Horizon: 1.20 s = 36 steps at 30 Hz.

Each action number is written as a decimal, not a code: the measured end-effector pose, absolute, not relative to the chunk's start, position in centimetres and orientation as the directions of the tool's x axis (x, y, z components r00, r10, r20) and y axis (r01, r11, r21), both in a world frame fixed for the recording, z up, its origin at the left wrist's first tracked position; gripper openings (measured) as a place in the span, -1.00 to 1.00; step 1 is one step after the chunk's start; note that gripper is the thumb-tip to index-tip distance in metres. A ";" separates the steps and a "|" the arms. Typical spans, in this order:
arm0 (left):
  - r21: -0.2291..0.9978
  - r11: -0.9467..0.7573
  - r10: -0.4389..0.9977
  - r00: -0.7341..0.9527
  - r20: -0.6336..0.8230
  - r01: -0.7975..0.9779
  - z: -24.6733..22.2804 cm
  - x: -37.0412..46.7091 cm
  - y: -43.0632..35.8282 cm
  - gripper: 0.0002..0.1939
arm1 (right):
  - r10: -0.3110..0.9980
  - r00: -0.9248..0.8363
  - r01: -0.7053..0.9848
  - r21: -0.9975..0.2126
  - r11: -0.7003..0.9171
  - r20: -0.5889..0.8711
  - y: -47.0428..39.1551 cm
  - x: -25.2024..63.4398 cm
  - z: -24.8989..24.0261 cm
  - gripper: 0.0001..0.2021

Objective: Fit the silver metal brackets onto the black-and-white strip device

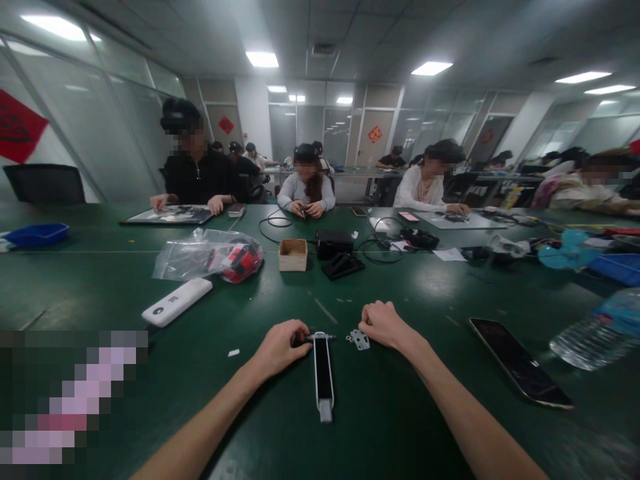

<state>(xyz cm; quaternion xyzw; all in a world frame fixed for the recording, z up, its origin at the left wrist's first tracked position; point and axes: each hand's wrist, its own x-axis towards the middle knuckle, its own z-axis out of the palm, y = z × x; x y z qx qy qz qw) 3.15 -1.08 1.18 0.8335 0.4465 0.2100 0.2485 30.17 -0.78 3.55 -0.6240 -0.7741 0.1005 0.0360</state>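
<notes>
A slim white-framed device with a black strip (324, 373) lies lengthwise in front of me, a grey block (325, 411) at its near end. A thin metal rod (328, 337) crosses its far end. My left hand (283, 345) is closed in a pinch at the rod's left end, beside the device. To the right, small grey metal plates with holes (359, 340) lie on the table, with tiny ring-like pieces (350, 339) next to them. My right hand (384, 324) rests at these plates, fingers curled and pressed together. Whatever its fingertips hold is hidden.
On the green table (240, 427) are a white power bank (177, 302), a plastic bag with red parts (220, 257), a small box (293, 255), a black box (334, 244), a phone (520, 363) and a water bottle (600, 330). Several people sit across.
</notes>
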 end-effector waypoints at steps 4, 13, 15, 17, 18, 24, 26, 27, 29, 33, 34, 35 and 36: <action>0.605 -0.469 0.853 0.507 0.122 0.644 1.5 3.2 -1.2 -0.84 | 0.970 -0.237 0.930 -0.302 0.211 -0.053 -1.0 30.4 3.6 -0.85; 0.593 -0.468 0.853 0.509 0.112 0.655 1.5 3.0 -1.4 -0.81 | 0.952 -0.274 0.904 -0.302 0.304 0.136 -2.7 31.4 3.2 -0.73; 0.587 -0.476 0.850 0.514 0.117 0.654 1.4 3.0 -1.5 -0.80 | 0.937 -0.292 0.896 -0.287 0.338 0.191 -3.5 31.0 3.5 -0.72; 0.581 -0.480 0.849 0.515 0.119 0.657 1.3 3.0 -1.6 -0.78 | 0.915 -0.319 0.878 -0.287 0.383 0.247 -4.3 30.1 3.7 -0.73; 0.579 -0.480 0.849 0.515 0.118 0.659 1.3 3.0 -1.6 -0.78 | 0.903 -0.333 0.864 -0.296 0.407 0.271 -4.6 29.6 3.7 -0.73; 0.586 -0.470 0.856 0.503 0.120 0.660 1.6 3.0 -1.8 -0.80 | 0.853 -0.422 0.776 -0.364 0.515 0.306 -5.2 27.3 3.3 -0.79; 0.594 -0.466 0.857 0.501 0.120 0.655 1.6 3.0 -1.8 -0.79 | 0.859 -0.421 0.765 -0.394 0.509 0.291 -5.1 27.2 3.2 -0.82; 0.598 -0.466 0.857 0.501 0.122 0.652 1.7 3.0 -1.8 -0.79 | 0.866 -0.413 0.764 -0.411 0.498 0.281 -5.0 27.2 3.1 -0.83; 0.603 -0.469 0.855 0.502 0.128 0.645 1.7 3.0 -1.9 -0.78 | 0.884 -0.386 0.765 -0.443 0.466 0.263 -5.0 27.4 3.1 -0.85; 0.611 -0.478 0.851 0.505 0.144 0.631 1.6 3.0 -1.8 -0.77 | 0.897 -0.358 0.770 -0.462 0.440 0.259 -5.0 27.6 3.3 -0.86; 0.612 -0.481 0.849 0.508 0.146 0.628 1.6 3.0 -1.8 -0.77 | 0.895 -0.362 0.770 -0.457 0.445 0.261 -5.0 27.5 3.3 -0.86; 0.611 -0.485 0.847 0.511 0.148 0.626 1.6 3.0 -1.7 -0.77 | 0.890 -0.368 0.769 -0.450 0.453 0.267 -5.1 27.4 3.4 -0.87; 0.607 -0.490 0.844 0.514 0.153 0.625 1.5 3.0 -1.7 -0.77 | 0.884 -0.377 0.768 -0.440 0.465 0.276 -5.1 27.3 3.5 -0.88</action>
